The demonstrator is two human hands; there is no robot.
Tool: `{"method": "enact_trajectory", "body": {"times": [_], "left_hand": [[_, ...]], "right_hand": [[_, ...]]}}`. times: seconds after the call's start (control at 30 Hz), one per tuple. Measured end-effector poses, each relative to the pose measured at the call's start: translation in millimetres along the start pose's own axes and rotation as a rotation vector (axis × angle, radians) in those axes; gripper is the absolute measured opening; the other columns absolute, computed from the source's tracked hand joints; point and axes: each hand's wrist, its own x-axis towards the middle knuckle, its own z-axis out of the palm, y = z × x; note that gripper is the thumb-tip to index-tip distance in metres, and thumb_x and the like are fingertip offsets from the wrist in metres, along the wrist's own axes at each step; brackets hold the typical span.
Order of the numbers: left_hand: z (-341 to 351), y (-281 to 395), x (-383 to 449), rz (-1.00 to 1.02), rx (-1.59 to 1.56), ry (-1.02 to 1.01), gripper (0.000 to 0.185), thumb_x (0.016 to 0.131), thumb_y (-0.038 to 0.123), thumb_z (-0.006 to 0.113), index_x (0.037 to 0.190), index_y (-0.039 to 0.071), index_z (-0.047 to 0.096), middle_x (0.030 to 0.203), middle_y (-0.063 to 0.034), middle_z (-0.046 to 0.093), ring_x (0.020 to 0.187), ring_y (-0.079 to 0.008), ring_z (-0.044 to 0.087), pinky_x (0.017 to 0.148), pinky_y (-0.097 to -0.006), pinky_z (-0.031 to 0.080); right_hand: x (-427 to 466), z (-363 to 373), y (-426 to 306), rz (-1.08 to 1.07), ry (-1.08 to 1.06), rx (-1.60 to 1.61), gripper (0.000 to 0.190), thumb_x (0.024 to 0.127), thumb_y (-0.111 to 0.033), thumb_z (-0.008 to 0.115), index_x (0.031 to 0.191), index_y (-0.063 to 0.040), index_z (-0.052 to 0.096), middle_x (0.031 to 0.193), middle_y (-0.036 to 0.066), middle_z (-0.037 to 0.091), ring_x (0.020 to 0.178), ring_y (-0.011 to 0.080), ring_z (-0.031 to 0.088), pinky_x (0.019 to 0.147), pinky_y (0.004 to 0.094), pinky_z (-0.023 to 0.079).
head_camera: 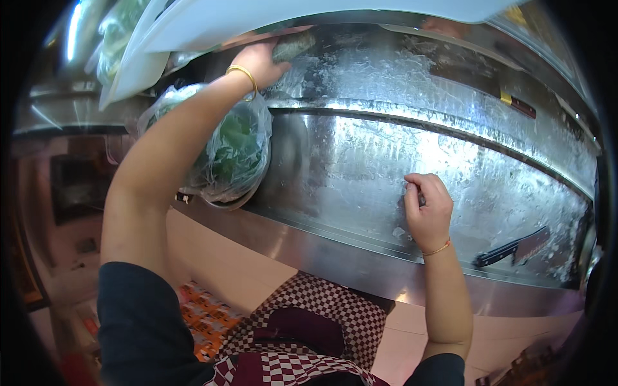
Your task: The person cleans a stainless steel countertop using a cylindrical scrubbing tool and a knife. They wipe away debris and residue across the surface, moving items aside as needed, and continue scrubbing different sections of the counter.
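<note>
My left hand [260, 65] reaches to the back of the steel counter, its fingers around a greyish-green pad or cloth [295, 46] that lies against the wet metal. Part of that pad is hidden by the hand. Beneath my left forearm sits a bowl-shaped container lined with a clear plastic bag [263, 144], with green leaves [236, 142] inside. My right hand [429, 205] is curled into a loose fist close above or on the front part of the steel counter [347, 169]. Nothing sticks out of that fist; its inside is mostly hidden.
A cleaver with a black handle [502, 252] lies at the front right. Farther back rests a knife with a brown handle [521, 106] and brass collar. A raised steel ridge [386, 110] crosses the counter. White plastic sheets or bins [314, 12] overhang the back edge.
</note>
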Motion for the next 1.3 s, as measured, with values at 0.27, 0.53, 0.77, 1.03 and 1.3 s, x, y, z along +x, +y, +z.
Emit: {"method": "enact_trajectory", "body": {"times": [0.27,0.53,0.77,1.03,1.3], "left_hand": [[50.6,-11.7,6.6,-0.118,-0.17,-0.031,0.08,0.081,0.043,0.087,0.149,0.008,0.063,0.132,-0.0234,0.073,0.125,-0.0398,0.069,0.109,-0.0436,0.053],[53.9,-11.3,23.9,-0.036,-0.037,-0.159,0.076,0.082,0.042,0.085,0.147,0.008,0.064,0.132,-0.0232,0.073,0.124,-0.0407,0.069,0.109,-0.0441,0.053],[67.4,-7.7,9.7,0.016,-0.021,-0.105,0.075,0.084,0.037,0.087,0.149,0.008,0.061,0.127,-0.0245,0.074,0.121,-0.0407,0.07,0.105,-0.0428,0.054],[71.0,-6.3,5.2,0.073,-0.09,0.033,0.072,0.084,0.025,0.086,0.148,0.008,0.06,0.132,-0.0236,0.071,0.123,-0.042,0.068,0.107,-0.0454,0.053],[60.8,57.3,17.5,0.319,-0.163,-0.015,0.069,0.086,0.026,0.085,0.149,0.013,0.06,0.137,-0.0261,0.067,0.124,-0.047,0.065,0.108,-0.0494,0.052]], "right_hand": [[12.6,8.8,-13.7,-0.25,-0.089,-0.098,0.017,0.083,0.002,0.072,0.098,-0.005,0.072,0.089,0.012,0.068,0.084,0.0319,0.068,0.075,0.0427,0.057],[21.1,8.7,10.3,-0.078,-0.055,0.049,0.023,0.086,0.004,0.069,0.107,-0.004,0.072,0.098,0.013,0.072,0.09,0.0326,0.069,0.078,0.0417,0.057],[36.4,-8.2,8.2,-0.168,0.106,-0.182,0.059,0.085,-0.005,0.072,0.144,-0.004,0.062,0.145,0.017,0.061,0.141,0.0387,0.053,0.117,0.0526,0.04],[34.9,-4.7,3.3,0.007,-0.015,-0.535,0.08,0.087,-0.01,0.072,0.163,-0.019,0.048,0.172,0.019,0.033,0.162,0.0456,0.023,0.125,0.071,0.023],[33.4,-5.6,-8.2,0.058,-0.073,-0.535,0.081,0.085,-0.009,0.073,0.162,-0.019,0.05,0.174,0.022,0.029,0.162,0.0471,0.021,0.123,0.0723,0.024]]}}
